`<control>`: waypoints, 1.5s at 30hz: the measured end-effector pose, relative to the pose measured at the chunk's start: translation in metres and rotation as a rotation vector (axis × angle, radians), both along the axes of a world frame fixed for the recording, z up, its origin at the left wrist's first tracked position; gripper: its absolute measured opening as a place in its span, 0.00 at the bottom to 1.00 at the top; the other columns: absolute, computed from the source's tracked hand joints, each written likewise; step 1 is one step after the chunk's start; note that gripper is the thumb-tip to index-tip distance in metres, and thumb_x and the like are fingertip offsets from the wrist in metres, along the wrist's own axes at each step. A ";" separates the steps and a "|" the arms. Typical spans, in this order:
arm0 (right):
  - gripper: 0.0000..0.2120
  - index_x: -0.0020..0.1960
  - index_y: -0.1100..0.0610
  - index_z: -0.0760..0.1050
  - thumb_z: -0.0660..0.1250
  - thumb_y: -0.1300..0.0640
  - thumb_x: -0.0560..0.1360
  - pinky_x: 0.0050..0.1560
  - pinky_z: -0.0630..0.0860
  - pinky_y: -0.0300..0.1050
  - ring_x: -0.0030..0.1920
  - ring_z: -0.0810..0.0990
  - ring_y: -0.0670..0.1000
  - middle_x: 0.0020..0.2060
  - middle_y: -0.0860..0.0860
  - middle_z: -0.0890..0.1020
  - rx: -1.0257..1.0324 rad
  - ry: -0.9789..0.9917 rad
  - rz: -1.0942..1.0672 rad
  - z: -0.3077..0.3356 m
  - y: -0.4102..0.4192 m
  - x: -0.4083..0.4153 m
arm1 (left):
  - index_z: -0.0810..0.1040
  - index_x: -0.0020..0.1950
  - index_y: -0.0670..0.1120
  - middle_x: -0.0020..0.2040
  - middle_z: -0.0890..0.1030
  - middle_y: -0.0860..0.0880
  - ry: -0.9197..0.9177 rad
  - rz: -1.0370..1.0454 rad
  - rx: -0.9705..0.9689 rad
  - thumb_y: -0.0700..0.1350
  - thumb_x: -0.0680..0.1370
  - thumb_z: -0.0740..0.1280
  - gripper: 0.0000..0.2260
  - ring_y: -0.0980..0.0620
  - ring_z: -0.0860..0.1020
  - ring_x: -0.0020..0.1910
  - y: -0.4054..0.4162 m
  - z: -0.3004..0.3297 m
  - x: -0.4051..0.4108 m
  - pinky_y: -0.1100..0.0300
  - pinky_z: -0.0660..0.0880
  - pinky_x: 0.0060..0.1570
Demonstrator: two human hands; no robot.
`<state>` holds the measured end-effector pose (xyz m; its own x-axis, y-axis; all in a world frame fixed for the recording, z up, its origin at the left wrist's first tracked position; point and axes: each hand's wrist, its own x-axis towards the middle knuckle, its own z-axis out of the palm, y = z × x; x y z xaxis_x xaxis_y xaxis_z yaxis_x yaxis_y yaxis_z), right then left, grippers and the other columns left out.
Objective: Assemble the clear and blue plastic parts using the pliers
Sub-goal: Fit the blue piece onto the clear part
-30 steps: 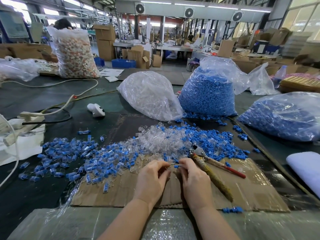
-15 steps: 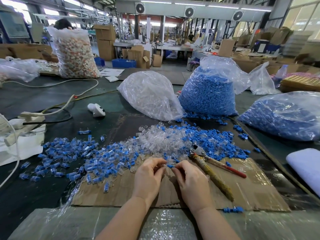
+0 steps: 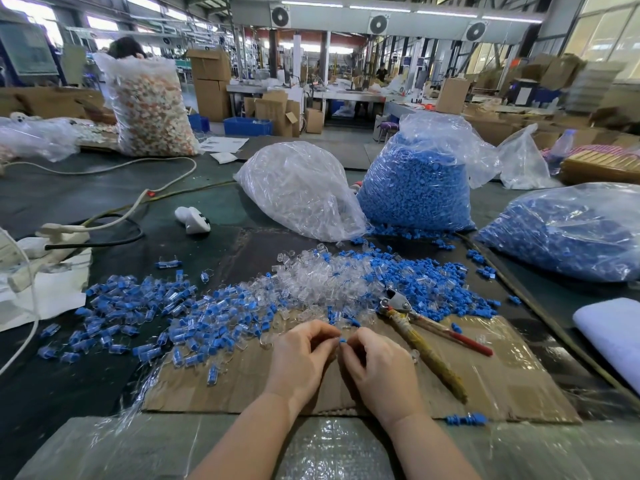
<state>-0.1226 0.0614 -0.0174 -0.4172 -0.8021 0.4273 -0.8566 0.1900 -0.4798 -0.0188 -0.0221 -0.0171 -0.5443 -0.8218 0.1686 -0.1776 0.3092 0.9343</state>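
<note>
Left hand (image 3: 302, 355): fingers curled, pinching the small blue plastic part (image 3: 342, 340) from its left.
Right hand (image 3: 374, 363): pinches the same part; clear piece not discernible.
Metal pliers with tape-wrapped handles (image 3: 420, 337): just right of the right hand, the nearer one; handles trail rightward and back toward the person.

My table (image 3: 104, 188): cardboard (image 3: 485, 386) before me, pliers (image 3: 420, 336) on it; beyond the cardboard, loose parts (image 3: 311, 282) and bags (image 3: 301, 188).

Bright daylight came from the windows (image 3: 609, 36) and ceiling strip lights (image 3: 381, 8); edges bowed, the background was soft.
</note>
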 end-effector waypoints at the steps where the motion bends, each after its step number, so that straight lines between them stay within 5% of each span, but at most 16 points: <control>1: 0.07 0.41 0.54 0.75 0.66 0.51 0.75 0.40 0.70 0.43 0.39 0.78 0.51 0.36 0.48 0.81 -0.007 0.005 0.004 0.000 0.000 0.000 | 0.80 0.40 0.54 0.39 0.82 0.55 0.012 0.005 0.010 0.36 0.74 0.69 0.11 0.60 0.80 0.42 0.000 0.001 0.000 0.70 0.74 0.46; 10: 0.10 0.53 0.52 0.79 0.72 0.56 0.71 0.46 0.77 0.43 0.45 0.79 0.46 0.45 0.45 0.81 -0.092 0.007 0.080 0.003 0.002 0.001 | 0.80 0.42 0.54 0.39 0.82 0.55 0.038 0.015 0.001 0.37 0.75 0.68 0.11 0.63 0.79 0.39 -0.002 0.002 0.000 0.72 0.73 0.40; 33: 0.07 0.47 0.51 0.81 0.73 0.52 0.71 0.38 0.76 0.42 0.39 0.79 0.46 0.39 0.44 0.79 -0.169 0.043 0.102 0.003 0.002 0.000 | 0.78 0.38 0.58 0.36 0.82 0.56 -0.010 0.019 -0.058 0.37 0.74 0.69 0.14 0.62 0.79 0.38 -0.001 0.005 0.001 0.72 0.72 0.41; 39: 0.07 0.47 0.51 0.81 0.73 0.52 0.70 0.40 0.73 0.39 0.39 0.78 0.45 0.39 0.44 0.79 -0.153 0.025 0.116 0.004 0.002 -0.001 | 0.79 0.38 0.55 0.34 0.82 0.55 0.013 0.027 -0.024 0.36 0.72 0.71 0.13 0.63 0.78 0.35 -0.002 0.005 -0.001 0.72 0.73 0.39; 45: 0.10 0.48 0.53 0.81 0.75 0.57 0.67 0.47 0.73 0.48 0.44 0.78 0.50 0.41 0.46 0.80 -0.147 0.116 -0.033 0.005 0.003 -0.003 | 0.80 0.40 0.52 0.36 0.82 0.53 -0.013 0.040 0.019 0.38 0.72 0.71 0.09 0.56 0.80 0.39 -0.004 0.003 -0.001 0.65 0.77 0.43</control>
<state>-0.1256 0.0646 -0.0125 -0.3831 -0.7145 0.5855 -0.9023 0.1537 -0.4027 -0.0198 -0.0259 -0.0139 -0.5133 -0.8458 0.1458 -0.2016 0.2840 0.9374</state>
